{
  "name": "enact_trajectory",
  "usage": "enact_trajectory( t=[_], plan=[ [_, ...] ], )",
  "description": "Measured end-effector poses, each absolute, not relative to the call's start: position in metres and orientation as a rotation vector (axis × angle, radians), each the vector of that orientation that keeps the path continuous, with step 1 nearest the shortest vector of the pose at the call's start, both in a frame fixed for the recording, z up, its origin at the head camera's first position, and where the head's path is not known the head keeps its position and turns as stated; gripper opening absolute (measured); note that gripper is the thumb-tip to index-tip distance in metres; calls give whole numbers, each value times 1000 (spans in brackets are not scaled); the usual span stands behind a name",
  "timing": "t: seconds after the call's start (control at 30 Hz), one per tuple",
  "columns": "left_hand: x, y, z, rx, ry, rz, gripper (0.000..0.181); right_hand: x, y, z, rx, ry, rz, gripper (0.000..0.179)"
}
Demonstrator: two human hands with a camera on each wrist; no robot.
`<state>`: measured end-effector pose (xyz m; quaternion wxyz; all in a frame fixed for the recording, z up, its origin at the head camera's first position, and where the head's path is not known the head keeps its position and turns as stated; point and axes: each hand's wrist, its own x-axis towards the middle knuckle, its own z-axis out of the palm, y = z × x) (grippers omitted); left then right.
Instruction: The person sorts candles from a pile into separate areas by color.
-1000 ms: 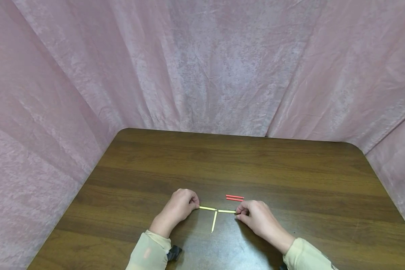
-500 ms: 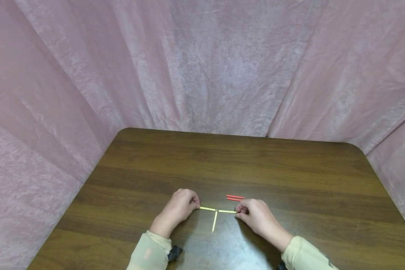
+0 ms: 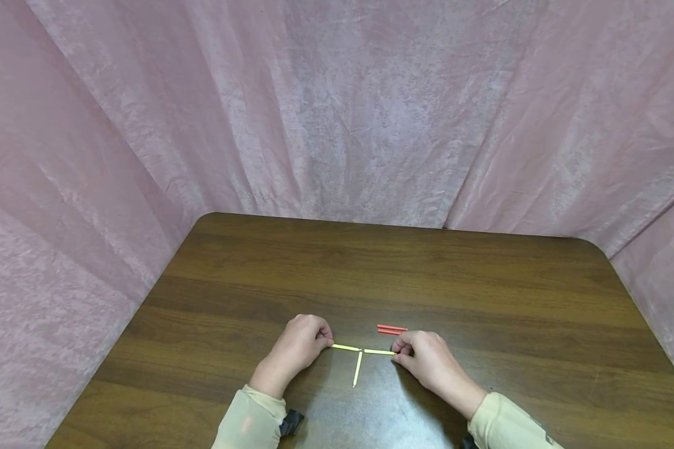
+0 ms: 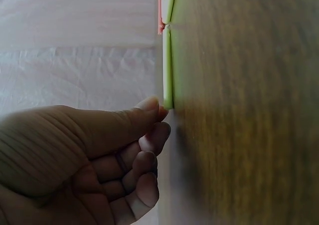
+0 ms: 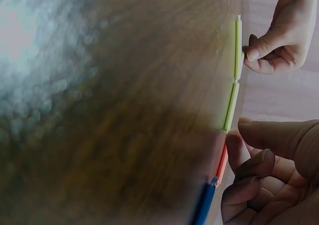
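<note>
Three thin yellow sticks lie in a T in the head view. My left hand (image 3: 303, 340) pinches the outer end of the left yellow stick (image 3: 345, 347) between thumb and forefinger; the left wrist view shows that stick (image 4: 168, 68) flat on the table. My right hand (image 3: 427, 358) holds the outer end of the right yellow stick (image 3: 379, 352) at its thumb and fingertip. Small gaps show where the sticks meet. The third yellow stick (image 3: 357, 369) points toward me from the middle, untouched.
Two red sticks (image 3: 391, 327) lie side by side just behind the right hand. A blue stick (image 5: 203, 205) shows beyond a red one (image 5: 222, 165) in the right wrist view, hidden in the head view. The brown wooden table (image 3: 258, 268) meets pink curtains (image 3: 359, 112) behind.
The right hand has shifted very slightly, and more of the right yellow stick's outer end shows beside its fingertips. The left hand and the other sticks look nearly still.
</note>
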<state>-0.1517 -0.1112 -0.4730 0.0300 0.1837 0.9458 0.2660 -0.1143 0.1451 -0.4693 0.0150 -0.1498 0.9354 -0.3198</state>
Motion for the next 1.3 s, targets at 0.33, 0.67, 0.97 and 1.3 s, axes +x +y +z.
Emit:
enact_trajectory(
  t=[0.33, 0.67, 0.97, 1.3],
  plan=[
    [-150, -111, -472, 548, 2949, 805, 18, -115, 144, -471, -466, 2916, -989, 19],
    [-147, -108, -470, 526, 2962, 818, 18, -115, 140, -472, -445, 2923, -951, 20],
    [-142, -102, -469, 508, 2954, 839, 16, -114, 138, -473, -444, 2962, -904, 22],
    [-135, -97, -467, 559, 2977, 839, 14, -115, 137, -473, -440, 3005, -878, 24]
  ],
)
